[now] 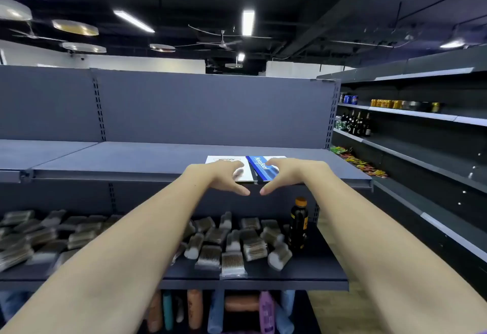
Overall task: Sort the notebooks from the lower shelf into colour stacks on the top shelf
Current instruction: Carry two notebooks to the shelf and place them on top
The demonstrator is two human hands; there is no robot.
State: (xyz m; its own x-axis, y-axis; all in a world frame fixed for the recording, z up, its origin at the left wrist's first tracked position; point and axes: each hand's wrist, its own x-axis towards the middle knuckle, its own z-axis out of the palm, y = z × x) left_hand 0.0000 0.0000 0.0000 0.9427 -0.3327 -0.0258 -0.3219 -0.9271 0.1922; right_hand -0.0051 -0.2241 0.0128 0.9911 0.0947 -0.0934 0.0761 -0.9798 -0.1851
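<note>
Head view: two bare arms reach to 12 o'clock over the top shelf [131,159], where a white notebook [224,161] and a blue notebook [259,166] lie flat side by side, touching along their inner edges near the shelf's front lip. The left hand [224,175] rests curled fingers on the white cover; the right hand [284,172] does the same on the blue one, thumbs hanging below the shelf edge toward 6 o'clock. Neither hand clearly grips; the hold looks like squaring two colour stacks against each other. Each notebook's long axis runs 6 to 12 o'clock, the blue title reading up toward the back panel. On the shelf below, at 5 o'clock, a dark bottle [299,224] stands among wrapped brushes [232,249]
</note>
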